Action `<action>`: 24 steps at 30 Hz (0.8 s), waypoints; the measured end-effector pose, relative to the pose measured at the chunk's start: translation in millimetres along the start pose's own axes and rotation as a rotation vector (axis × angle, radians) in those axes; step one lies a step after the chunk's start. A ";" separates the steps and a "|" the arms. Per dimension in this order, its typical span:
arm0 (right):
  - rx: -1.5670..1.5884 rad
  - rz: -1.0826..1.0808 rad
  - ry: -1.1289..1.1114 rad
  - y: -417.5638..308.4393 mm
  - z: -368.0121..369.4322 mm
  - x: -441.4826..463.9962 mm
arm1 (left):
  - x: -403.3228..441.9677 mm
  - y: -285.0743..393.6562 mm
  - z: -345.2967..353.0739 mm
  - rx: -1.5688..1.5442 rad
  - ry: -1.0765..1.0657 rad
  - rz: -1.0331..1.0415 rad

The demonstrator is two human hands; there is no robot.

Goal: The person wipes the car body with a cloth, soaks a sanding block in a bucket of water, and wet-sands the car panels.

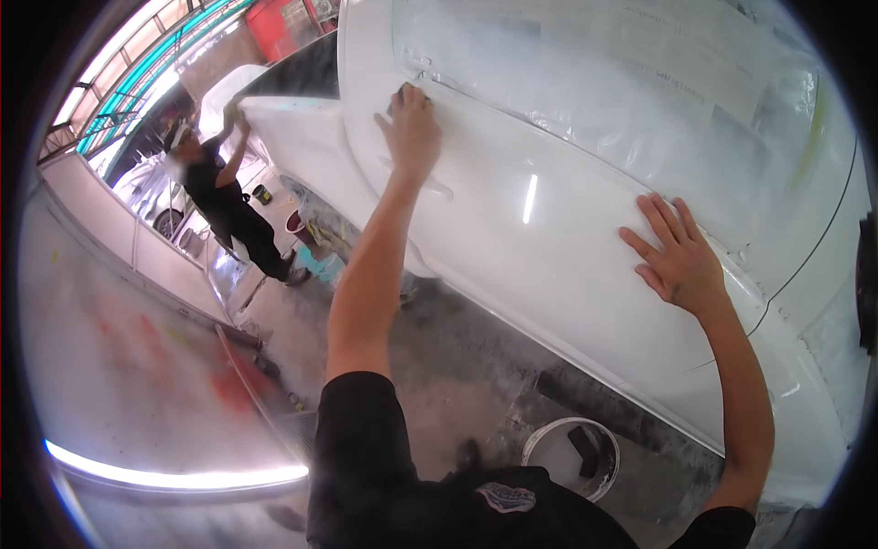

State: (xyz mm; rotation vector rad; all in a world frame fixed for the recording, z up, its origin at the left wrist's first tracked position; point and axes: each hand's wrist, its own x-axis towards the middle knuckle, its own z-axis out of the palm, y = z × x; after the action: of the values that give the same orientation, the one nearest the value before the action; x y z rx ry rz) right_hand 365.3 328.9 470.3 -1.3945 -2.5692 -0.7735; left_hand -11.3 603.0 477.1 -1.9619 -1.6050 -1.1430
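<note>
Perhaps your curled left hand [415, 133] could, by tilting its small dark pad [395, 102], gouge the glossy white panel [540, 270] under your spread, empty right hand [684, 263].

Upper left: a co-worker [222, 188] in dark clothing stands near a dark red bucket [297, 224]; farther left, a parked car [146, 190] beneath a turquoise strip [146, 73]. Left: a pale panel [82, 366] bearing red smears. Lower left: a lit tube lamp [183, 479].

Left hand [417, 133] on white car door [530, 242], right hand [684, 265] splayed on it, co-worker [229, 203] beyond, bucket [552, 445] below
</note>
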 end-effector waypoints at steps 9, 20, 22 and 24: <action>-0.034 0.003 -0.010 2.5 -1.1 4.6 | 4.8 -10.4 1.1 0.020 0.031 0.016; -0.018 -0.003 -0.034 -0.9 0.6 1.7 | 3.5 -22.3 7.2 -0.028 0.048 0.026; -0.021 -0.001 -0.033 -0.3 1.2 3.1 | -21.4 -23.9 32.1 0.006 0.088 0.181; -0.029 0.016 -0.068 -5.3 -1.4 3.2 | -34.6 -19.7 27.6 -0.049 0.080 0.160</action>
State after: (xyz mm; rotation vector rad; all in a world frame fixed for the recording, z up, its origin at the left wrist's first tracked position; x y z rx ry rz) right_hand 358.9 328.3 470.5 -1.4734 -2.6040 -0.7768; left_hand -20.9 606.0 429.7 -2.0079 -1.3656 -1.1906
